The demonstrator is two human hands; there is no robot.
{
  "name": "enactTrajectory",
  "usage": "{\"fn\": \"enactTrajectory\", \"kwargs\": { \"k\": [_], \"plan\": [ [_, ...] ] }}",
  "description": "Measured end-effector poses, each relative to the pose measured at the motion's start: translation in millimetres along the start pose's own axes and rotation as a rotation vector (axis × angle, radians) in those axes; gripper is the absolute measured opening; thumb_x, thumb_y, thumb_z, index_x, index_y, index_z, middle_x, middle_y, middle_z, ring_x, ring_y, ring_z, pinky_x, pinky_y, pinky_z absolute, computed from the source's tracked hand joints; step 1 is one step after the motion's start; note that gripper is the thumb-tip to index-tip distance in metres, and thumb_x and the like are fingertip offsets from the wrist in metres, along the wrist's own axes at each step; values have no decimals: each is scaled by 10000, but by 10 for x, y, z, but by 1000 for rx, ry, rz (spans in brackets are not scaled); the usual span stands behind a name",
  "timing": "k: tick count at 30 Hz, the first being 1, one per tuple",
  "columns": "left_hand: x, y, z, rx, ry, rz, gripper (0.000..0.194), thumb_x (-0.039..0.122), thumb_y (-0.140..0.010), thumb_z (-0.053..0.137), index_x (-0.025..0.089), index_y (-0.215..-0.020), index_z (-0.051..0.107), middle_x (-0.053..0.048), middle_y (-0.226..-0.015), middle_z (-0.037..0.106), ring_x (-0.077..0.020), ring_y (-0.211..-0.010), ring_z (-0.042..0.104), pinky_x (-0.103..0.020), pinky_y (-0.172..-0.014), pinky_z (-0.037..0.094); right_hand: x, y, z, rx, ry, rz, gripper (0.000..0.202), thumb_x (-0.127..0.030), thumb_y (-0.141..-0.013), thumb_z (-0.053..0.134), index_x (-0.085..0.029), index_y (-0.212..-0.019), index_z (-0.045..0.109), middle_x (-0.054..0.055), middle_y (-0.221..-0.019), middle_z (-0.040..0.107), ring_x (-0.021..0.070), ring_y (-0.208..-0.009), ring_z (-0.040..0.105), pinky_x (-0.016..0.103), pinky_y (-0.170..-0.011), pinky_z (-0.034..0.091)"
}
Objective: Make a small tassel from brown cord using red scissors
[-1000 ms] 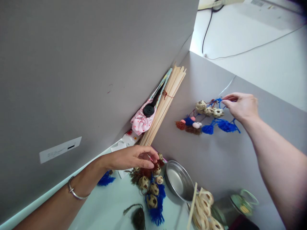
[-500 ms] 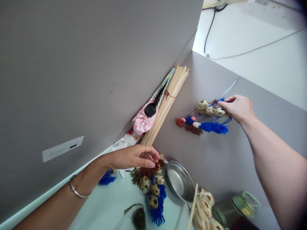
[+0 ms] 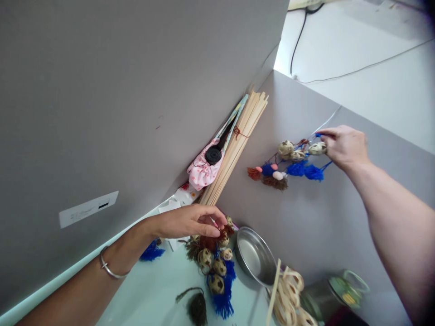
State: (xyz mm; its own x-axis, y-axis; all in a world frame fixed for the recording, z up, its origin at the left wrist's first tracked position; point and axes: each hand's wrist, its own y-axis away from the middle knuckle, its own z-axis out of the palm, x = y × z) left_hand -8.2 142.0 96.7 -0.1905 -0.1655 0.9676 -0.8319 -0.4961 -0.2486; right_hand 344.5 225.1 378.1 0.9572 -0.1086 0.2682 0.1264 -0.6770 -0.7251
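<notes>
At the right, my right hand pinches the blue cord of an ornament with a woven ball and a blue tassel. Beside it, against the grey partition, hang more woven balls with blue, rust and brown tassels and pink beads. My left hand has its fingers curved and apart over a pile of ornaments with rust tassels, woven balls and a blue tassel. Whether its fingertips touch the pile is unclear. A silver bangle circles my left wrist.
A steel bowl stands right of the pile, near coiled wooden strips and a green-lidded container. A bundle of thin wood strips and a pink pouch lean in the partition corner. A dark tassel lies in front.
My right hand has moved slightly up and right, drawing one woven ball away from the others. The blue tassels now hang as separate tufts. My left hand is nearly unchanged.
</notes>
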Motion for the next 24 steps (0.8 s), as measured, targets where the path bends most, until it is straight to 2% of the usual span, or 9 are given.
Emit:
{"fn": "enactTrajectory", "kwargs": {
  "k": [4,8,11,15,18,21,24],
  "plan": [
    [-2,0,-8,-1,-4,-9,385,441,-862,622,236,-1188,617,-47,-1114,633,-185,-1005,563,-281,-838,430,-35,-102,-12,-52,-164,152,143,-170,-823,613,-151,-855,751,116,-957,708,231,-953,590,330,-908,397],
    [10,8,-8,2,-5,5,365,433,-870,613,237,-1177,625,-49,-1130,637,-197,-1027,565,-281,-854,432,-9,-181,17,-96,-342,323,86,-168,-808,631,-127,-810,707,62,-722,661,157,-668,537,301,-684,428],
    [8,6,-6,5,-2,10,359,441,-869,611,242,-1168,630,-47,-1138,643,-201,-1036,569,-280,-860,437,16,-225,36,-169,-529,439,67,-183,-821,632,-128,-804,667,37,-656,624,121,-554,499,267,-550,407],
    [-8,-4,-5,-13,20,7,350,413,-868,622,233,-1168,624,-50,-1141,651,-189,-1031,583,-277,-859,443,3,-298,49,-301,-693,571,175,-116,-845,560,-157,-684,615,38,-590,610,139,-532,534,290,-534,456],
    [-16,-6,-2,-13,33,9,336,398,-869,622,235,-1163,626,-50,-1145,652,-191,-1043,584,-286,-874,442,-55,-321,69,-388,-767,684,198,-105,-846,569,-162,-666,628,46,-552,615,156,-519,541,300,-503,456],
    [-17,0,-4,-8,27,7,338,401,-869,617,236,-1164,627,-52,-1142,649,-194,-1038,582,-286,-862,443,-129,-268,96,-406,-760,706,146,-72,-804,639,-150,-681,650,28,-510,594,135,-454,499,276,-446,420],
    [-12,10,-16,-6,26,-1,370,429,-864,622,233,-1177,619,-51,-1125,647,-192,-1019,582,-285,-844,443,-157,-138,102,-426,-725,672,194,-34,-794,632,-133,-627,637,3,-440,528,93,-368,417,238,-382,374]
  ]
}}
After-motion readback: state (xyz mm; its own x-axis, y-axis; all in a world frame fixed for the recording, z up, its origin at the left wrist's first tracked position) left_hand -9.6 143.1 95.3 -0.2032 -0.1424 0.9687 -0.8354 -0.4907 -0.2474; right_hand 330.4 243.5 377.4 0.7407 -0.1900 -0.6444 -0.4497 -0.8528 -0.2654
